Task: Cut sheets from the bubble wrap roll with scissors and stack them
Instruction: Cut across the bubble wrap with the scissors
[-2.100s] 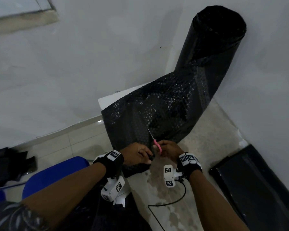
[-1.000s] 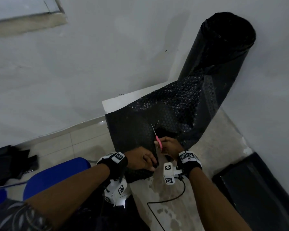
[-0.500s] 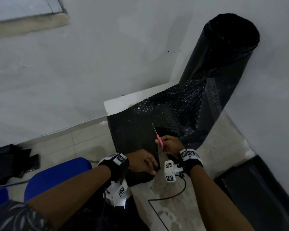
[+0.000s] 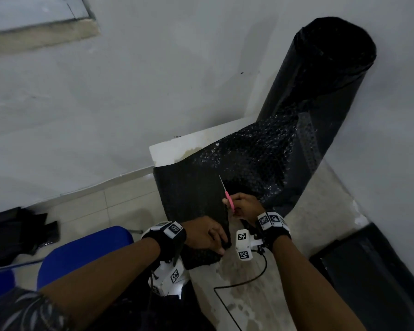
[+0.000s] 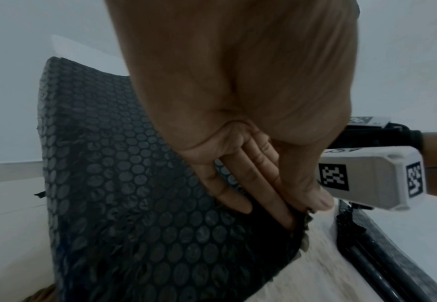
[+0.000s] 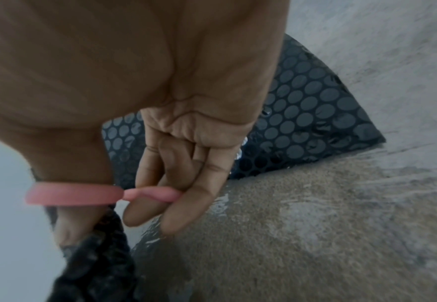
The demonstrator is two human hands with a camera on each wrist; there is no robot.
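Note:
A tall black bubble wrap roll [image 4: 325, 75] stands in the wall corner, its loose end [image 4: 239, 163] drawn out over a pale ledge [image 4: 177, 146] toward me. My right hand [image 4: 245, 206] holds pink-handled scissors [image 4: 227, 196], thumb and fingers through the pink loops [image 6: 88, 196], blades pointing up into the sheet. My left hand [image 4: 207, 235] pinches the cut near edge of the sheet [image 5: 139, 183] between thumb and fingers [image 5: 284, 196], left of the cut line.
A blue chair seat [image 4: 81, 252] sits at lower left. A dark pile [image 4: 14, 232] lies on the tiled floor at far left. A black flat stack [image 4: 378, 271] lies at lower right by the wall. A black cable [image 4: 239, 285] trails over the stained ledge surface.
The scissors and my right hand have advanced up the sheet, away from me, lengthening the cut. My left hand has stayed gripping the near edge.

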